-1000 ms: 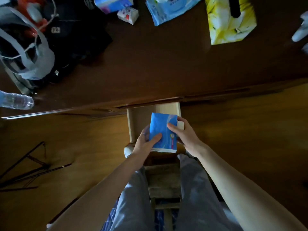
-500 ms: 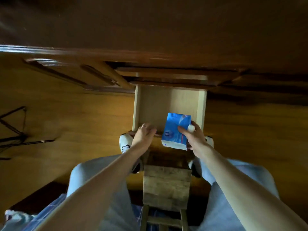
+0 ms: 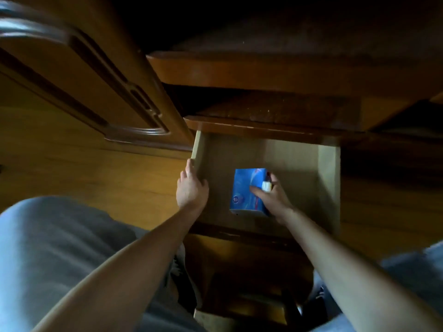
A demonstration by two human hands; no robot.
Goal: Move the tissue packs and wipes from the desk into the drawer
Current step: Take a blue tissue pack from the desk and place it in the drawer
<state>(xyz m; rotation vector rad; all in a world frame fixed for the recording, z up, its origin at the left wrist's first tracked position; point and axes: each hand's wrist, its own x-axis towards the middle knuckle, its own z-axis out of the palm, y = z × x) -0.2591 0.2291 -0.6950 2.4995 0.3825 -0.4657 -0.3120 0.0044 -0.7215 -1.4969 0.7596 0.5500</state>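
Observation:
A blue tissue pack [image 3: 247, 188] sits low inside the open pale wooden drawer [image 3: 328, 178], near its middle. My right hand [image 3: 272, 198] holds the pack from its right side, thumb across its face, with a small white packet [image 3: 266, 186] tucked between its fingers. My left hand [image 3: 191, 188] grips the drawer's left wall, fingers on the outside and thumb inside. The desk top and the other packs are out of view.
A dark wooden desk frame [image 3: 239, 70] overhangs the drawer's back. A carved cabinet door [image 3: 100, 92] lies to the left. A wooden stool [image 3: 242, 310] stands between my grey-clad knees on the wooden floor [image 3: 84, 173].
The view has dropped below the desk top. My right hand has lowered the blue pack from the drawer's front edge into the drawer. My left hand has let go of the pack and taken the left wall.

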